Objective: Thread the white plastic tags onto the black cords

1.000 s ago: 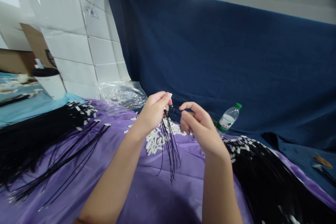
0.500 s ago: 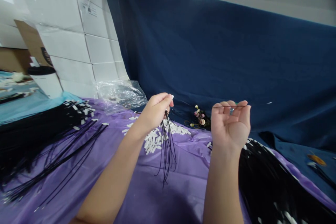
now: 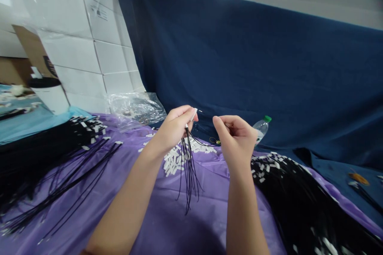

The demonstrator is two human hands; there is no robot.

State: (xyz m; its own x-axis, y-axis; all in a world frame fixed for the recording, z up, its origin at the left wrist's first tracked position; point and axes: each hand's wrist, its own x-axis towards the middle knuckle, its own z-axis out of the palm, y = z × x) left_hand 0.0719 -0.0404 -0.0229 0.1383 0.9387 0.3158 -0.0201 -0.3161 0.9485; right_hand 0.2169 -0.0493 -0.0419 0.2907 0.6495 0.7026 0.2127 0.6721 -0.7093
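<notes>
My left hand [image 3: 178, 125] is closed in a pinch on a small white tag [image 3: 194, 112]. A thin, shiny tip sticks out of the tag towards the right. Below these fingers hangs a bunch of black cords [image 3: 188, 171], with another white piece at its top. One cord loops from there towards my right hand [image 3: 235, 131], whose thumb and forefinger are pinched together. A short dark bit of cord shows within the right fingers; the rest of their grip is hidden. Loose white tags [image 3: 173, 161] lie in a pile on the purple cloth [image 3: 167, 215] behind the left hand.
Bundles of black cords with white tags lie left [image 3: 44, 147] and right [image 3: 302, 191]. A green-capped bottle [image 3: 261, 127] stands behind my right hand. A clear plastic bag [image 3: 136, 105], white boxes [image 3: 72, 48] and a dark blue curtain [image 3: 239, 55] are behind.
My right hand has moved left, towards the left hand, and turned from palm up with a cord across its fingers to a pinch. The left hand stays nearly in place.
</notes>
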